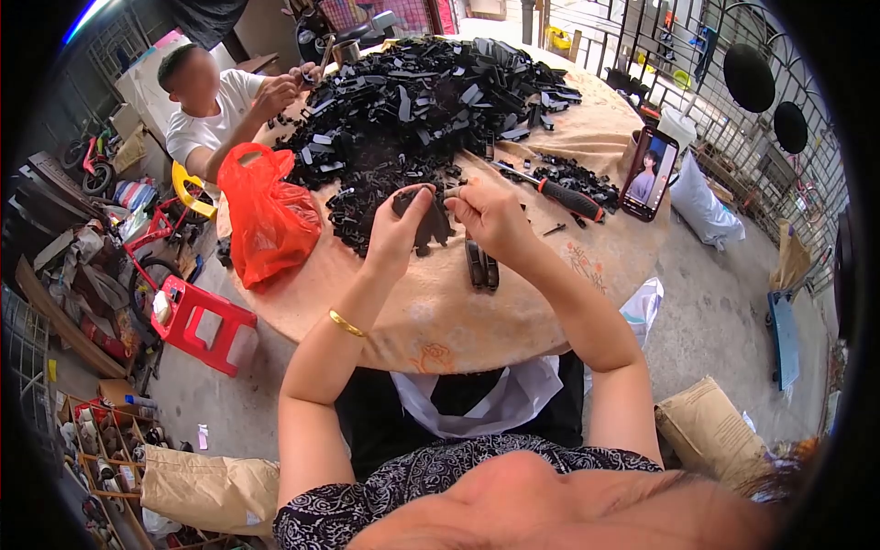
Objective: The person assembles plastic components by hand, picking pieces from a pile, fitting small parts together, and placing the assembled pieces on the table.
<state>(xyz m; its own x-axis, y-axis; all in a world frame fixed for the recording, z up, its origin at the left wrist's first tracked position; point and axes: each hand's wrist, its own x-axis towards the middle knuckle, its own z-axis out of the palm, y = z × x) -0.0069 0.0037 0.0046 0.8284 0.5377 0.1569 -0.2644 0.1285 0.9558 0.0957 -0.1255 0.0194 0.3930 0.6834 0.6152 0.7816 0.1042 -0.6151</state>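
Over the near side of a cloth-covered round table [385,321], my left hand [390,243] is closed round a flat black plastic part [414,203]. Close to its right, my right hand [495,215] has thumb and finger pinched together; what they grip is too small to make out. Dark pieces hang or lie just below, between the hands. A heap of small black plastic parts [353,206] spreads beyond my left hand. Under my right wrist lie a pair of black elongated pieces [480,268]. A screwdriver with a red-and-black handle [573,200] rests to the right.
A large pile of black plastic pieces [412,101] covers the table's far side. A red plastic bag [266,225] sits at the left edge, a lit phone [649,174] stands at the right. Across at left, a person in a white shirt [194,128] handles a part. A red stool [206,325] stands below.
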